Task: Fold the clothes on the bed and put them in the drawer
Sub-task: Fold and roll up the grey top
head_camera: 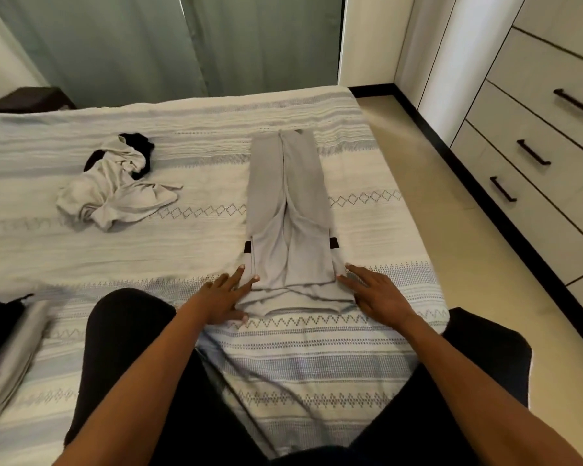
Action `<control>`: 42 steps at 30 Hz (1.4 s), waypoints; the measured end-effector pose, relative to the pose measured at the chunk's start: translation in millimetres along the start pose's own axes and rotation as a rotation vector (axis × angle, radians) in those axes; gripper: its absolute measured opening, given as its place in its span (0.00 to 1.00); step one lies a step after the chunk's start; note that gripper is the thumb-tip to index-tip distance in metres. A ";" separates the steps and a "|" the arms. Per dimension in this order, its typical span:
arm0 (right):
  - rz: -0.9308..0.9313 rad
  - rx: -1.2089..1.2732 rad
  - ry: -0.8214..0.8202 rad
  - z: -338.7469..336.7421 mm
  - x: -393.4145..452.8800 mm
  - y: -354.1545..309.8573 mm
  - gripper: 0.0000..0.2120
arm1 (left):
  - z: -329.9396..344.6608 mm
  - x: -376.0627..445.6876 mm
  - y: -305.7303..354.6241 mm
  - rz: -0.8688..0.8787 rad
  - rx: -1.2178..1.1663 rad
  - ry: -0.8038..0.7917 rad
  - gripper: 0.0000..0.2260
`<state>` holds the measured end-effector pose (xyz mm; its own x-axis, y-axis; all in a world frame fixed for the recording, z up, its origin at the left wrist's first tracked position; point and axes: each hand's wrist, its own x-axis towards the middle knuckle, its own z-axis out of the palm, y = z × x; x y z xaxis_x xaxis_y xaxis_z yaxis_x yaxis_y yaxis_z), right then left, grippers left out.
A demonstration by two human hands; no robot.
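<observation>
Clothes lie in several spots on the bed (367, 351), which is covered with a pale bedspread woven in grey stripes, zigzags and diamonds. Straight ahead, a grey garment (292, 216) is laid out in a long narrow strip running away from the person, both sides folded in to meet along the middle, with small black patches showing at its left and right edges near the close end. The left hand (224, 299) lies flat with fingers straight and spread, its fingertips on the near left corner of the grey garment. The right hand (376, 292) lies likewise flat and spread, pressing at the near right corner; neither hand curls round the cloth. Further left and well apart from the strip, a crumpled cream garment (115, 191) sits in a heap with a black piece (138, 146) tucked at its far side. At the left edge of the view a blurred dark and grey fabric (7, 348) lies on the bed. To the right, across a strip of beige floor, stand the white drawers (532, 129) with dark bar handles, all closed. Grey-green curtains (148, 42) hang beyond the bed.
</observation>
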<state>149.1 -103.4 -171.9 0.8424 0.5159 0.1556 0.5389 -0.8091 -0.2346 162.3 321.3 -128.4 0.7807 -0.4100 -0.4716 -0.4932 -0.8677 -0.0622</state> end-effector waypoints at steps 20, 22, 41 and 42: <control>0.619 1.079 0.306 -61.7 19.7 -37.7 0.20 | -59.5 -33.7 56.9 0.024 -1.193 0.162 0.13; 0.835 1.095 0.171 -55.5 27.7 -35.2 0.19 | -55.5 -22.0 59.9 -0.187 -1.376 0.186 0.17; 0.946 0.963 0.193 -38.7 52.6 -35.3 0.12 | -46.3 20.0 101.1 -0.736 -1.535 0.675 0.12; 0.944 0.972 0.211 -38.6 55.4 -34.1 0.12 | -52.0 22.7 101.0 -0.715 -1.514 0.687 0.13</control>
<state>177.3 -58.1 -118.2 0.9181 -0.2390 -0.3162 -0.3742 -0.2595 -0.8903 150.2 209.7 -99.6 0.8586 0.4274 -0.2830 0.4047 -0.2265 0.8859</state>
